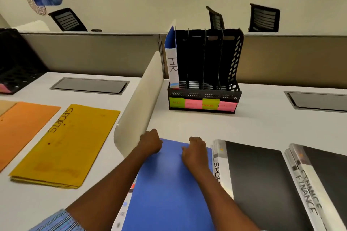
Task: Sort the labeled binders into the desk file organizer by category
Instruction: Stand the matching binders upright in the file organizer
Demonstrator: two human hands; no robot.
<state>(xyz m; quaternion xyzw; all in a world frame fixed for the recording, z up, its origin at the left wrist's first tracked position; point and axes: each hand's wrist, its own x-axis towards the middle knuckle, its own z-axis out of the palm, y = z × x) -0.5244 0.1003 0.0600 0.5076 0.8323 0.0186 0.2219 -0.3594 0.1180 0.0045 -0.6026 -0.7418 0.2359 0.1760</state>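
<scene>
your flat blue plastic binder (169, 184) lies on the white desk (206, 124) right in front of you, its long side running away from you. your left hand (150, 141) is at its far left corner and your right hand (195, 148) at its far edge near the right corner. both have their fingers curled down over that edge, gripping the binder, though the fingertips are hidden, so it only seems likely that they hook under it.

touching its right side lies a black binder with a white spine marked sports (257, 174), and beyond that are two black binders with spines marked finance (328, 174), one overlapping the other.

further back on the same desk stands the black mesh file organizer (204, 95) with four upright slots. a blue binder with a white spine marked hr (173, 65) stands in its leftmost slot. a row of green and pink sticky notes (201, 104) runs along its front; their writing is too small to read.

a white curved divider (139, 103) stands to your left. past it, a yellow paper folder marked sports (75, 146) and an orange folder (24, 125) lie flat side by side
</scene>
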